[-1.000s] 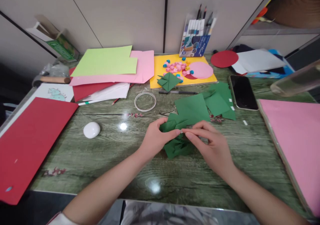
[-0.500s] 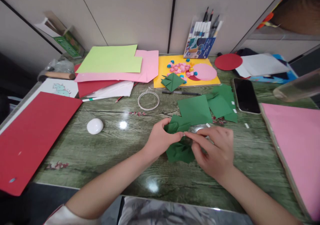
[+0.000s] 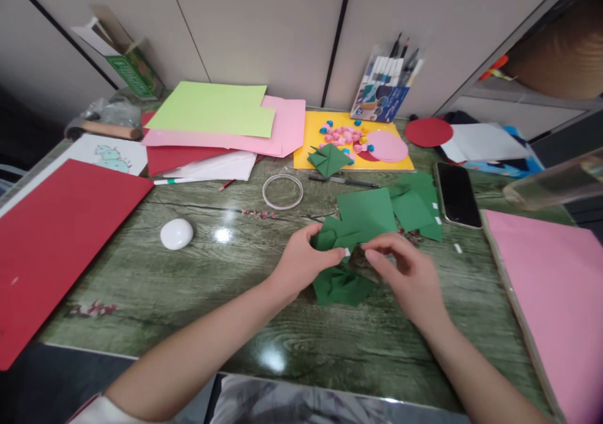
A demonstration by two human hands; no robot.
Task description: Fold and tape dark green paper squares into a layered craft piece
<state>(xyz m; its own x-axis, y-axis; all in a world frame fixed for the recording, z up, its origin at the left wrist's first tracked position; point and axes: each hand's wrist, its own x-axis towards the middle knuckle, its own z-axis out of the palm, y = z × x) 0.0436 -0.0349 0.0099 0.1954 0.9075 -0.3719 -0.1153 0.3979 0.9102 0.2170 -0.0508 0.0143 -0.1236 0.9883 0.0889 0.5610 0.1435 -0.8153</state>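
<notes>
My left hand [image 3: 306,257] grips a folded piece of green paper [image 3: 335,228], with the thumb stretched along its near edge. A small white strip [image 3: 347,252] sits on that paper by the thumb tip. Just right of it is my right hand [image 3: 407,273], its thumb and index fingertips close together; anything tiny between them cannot be made out. Below both hands lies a crumpled green paper piece [image 3: 343,287]. Behind them rest a green paper square [image 3: 367,209] and more green paper [image 3: 414,207] with white strips along its right edge.
A phone [image 3: 458,195] and a pink pad [image 3: 541,286] lie right. Rear: a tape roll [image 3: 264,191], black pen [image 3: 346,181], yellow sheet [image 3: 304,132] with pink and blue bits, and marker pack [image 3: 384,91]. Left: a white rounded object [image 3: 176,233] and red sheet [image 3: 70,235].
My right hand has drawn back slightly from the left thumb, leaving the white strip on the green paper in plain view. The left hand keeps its hold. The camera view has shifted a little.
</notes>
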